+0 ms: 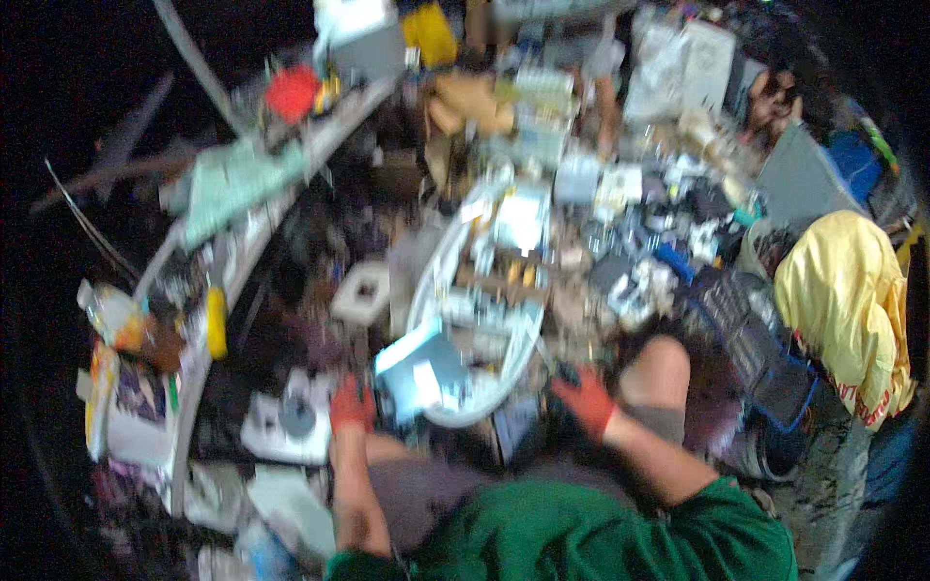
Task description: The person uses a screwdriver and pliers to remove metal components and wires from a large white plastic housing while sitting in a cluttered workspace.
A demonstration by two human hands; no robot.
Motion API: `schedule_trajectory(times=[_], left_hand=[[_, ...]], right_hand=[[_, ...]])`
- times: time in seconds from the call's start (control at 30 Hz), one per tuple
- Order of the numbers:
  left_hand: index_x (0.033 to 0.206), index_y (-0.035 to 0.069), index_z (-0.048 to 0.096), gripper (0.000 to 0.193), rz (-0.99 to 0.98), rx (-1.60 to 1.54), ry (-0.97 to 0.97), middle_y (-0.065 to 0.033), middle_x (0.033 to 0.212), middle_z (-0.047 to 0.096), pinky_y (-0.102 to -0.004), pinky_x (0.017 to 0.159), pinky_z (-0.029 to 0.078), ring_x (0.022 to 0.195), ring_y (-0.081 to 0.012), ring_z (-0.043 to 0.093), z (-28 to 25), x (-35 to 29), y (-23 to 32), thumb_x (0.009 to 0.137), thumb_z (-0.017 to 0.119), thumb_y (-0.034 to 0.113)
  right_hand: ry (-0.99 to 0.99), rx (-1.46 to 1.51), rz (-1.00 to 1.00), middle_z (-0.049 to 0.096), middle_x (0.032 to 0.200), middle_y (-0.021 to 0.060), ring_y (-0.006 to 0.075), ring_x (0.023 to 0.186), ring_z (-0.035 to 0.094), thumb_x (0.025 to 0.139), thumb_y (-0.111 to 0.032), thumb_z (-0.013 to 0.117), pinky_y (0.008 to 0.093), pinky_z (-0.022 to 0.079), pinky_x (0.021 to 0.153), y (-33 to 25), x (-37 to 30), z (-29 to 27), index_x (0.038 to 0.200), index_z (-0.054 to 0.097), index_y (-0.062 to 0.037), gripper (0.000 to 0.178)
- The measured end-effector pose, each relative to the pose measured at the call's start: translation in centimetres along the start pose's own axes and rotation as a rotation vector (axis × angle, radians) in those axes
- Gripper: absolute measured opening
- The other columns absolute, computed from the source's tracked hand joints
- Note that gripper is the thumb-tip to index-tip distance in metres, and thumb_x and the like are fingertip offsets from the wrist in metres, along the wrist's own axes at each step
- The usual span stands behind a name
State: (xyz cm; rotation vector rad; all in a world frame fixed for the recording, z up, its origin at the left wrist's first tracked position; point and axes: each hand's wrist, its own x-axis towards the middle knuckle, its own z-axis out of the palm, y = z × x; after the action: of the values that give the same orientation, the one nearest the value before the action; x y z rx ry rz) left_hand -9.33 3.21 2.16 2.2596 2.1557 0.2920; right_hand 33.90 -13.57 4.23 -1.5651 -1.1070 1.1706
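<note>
Motion blurs the whole view. My left hand [351, 405], in a red glove with dark fingertips, is beside a pale blue, shiny box-like piece [418, 370]; whether it touches the piece, and how its fingers lie, I cannot tell. That piece lies at the near end of a long, pale, rounded plastic frame [473, 418]. On the frame's right side is my right hand [586, 399], also red-gloved, its fingers drawn together. A thin pale line sticks out from its fingertips toward the frame, too blurred to name.
Mixed scrap parts [630, 271] spread to the far right. Left of me are a white square part with a round grey centre [295, 416], a yellow handle [216, 324] and a long pale rail [194, 407]. A yellow cloth bag [841, 300] stands right, beside a black slotted panel [741, 329].
</note>
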Motion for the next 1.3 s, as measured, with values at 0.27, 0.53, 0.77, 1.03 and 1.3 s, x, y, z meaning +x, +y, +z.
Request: schedule_trajectory(times=[0.27,0.53,0.77,1.03,1.3], left_hand=[[0.127,0.0,0.052,0.051,0.235,-0.318,0.32,-0.0304,0.124,0.053,-0.05,0.099,0.042,0.116,-0.0464,0.05,-1.2,-3.6,1.8,0.085,0.066,0.026],[0.148,0.0,0.021,0.093,-0.296,-0.693,-0.08,-0.0256,0.145,0.039,-0.0463,0.112,0.031,0.136,-0.0344,0.038,3.2,-2.5,2.8,0.082,0.071,0.043],[0.127,0.012,0.056,0.044,-0.571,-1.294,-0.251,-0.0042,0.108,0.064,-0.0377,0.074,0.051,0.096,-0.0203,0.06,6.6,0.3,-5.6,0.088,0.068,0.03],[0.119,0.014,0.063,0.035,-0.747,-1.445,-0.363,-0.0008,0.104,0.064,-0.036,0.073,0.05,0.094,-0.0191,0.06,3.8,-1.0,1.4,0.085,0.07,0.022],[0.121,0.012,0.059,0.039,-0.769,-1.565,-0.298,-0.0019,0.101,0.063,-0.0353,0.07,0.05,0.089,-0.0195,0.06,2.6,-1.6,2.2,0.084,0.071,0.017]], right_hand=[[0.032,0.298,0.0,0.063,0.098,0.0019,0.0104,0.087,0.058,0.088,-0.006,0.063,0.0264,0.049,0.078,-1.1,-1.2,0.2,0.117,0.058,-0.0034,0.03],[0.077,0.29,-0.007,0.064,0.101,0.0017,0.0108,0.089,0.058,0.088,-0.007,0.063,0.0272,0.049,0.079,-1.0,-0.8,1.4,0.122,0.057,-0.0033,0.034],[-0.011,0.365,0.011,0.064,0.103,0.0022,0.0111,0.089,0.059,0.089,-0.008,0.063,0.0275,0.05,0.08,-1.0,0.0,2.8,0.127,0.055,-0.0028,0.039],[0.032,0.295,0.013,0.065,0.102,0.0027,0.0104,0.089,0.059,0.091,-0.005,0.058,0.0269,0.049,0.081,-0.9,-0.7,1.3,0.122,0.056,-0.0029,0.032],[-0.021,0.302,-0.02,0.064,0.099,0.0026,0.0103,0.088,0.059,0.091,-0.005,0.057,0.0266,0.05,0.08,-1.6,-0.6,1.7,0.12,0.058,-0.0036,0.028]])
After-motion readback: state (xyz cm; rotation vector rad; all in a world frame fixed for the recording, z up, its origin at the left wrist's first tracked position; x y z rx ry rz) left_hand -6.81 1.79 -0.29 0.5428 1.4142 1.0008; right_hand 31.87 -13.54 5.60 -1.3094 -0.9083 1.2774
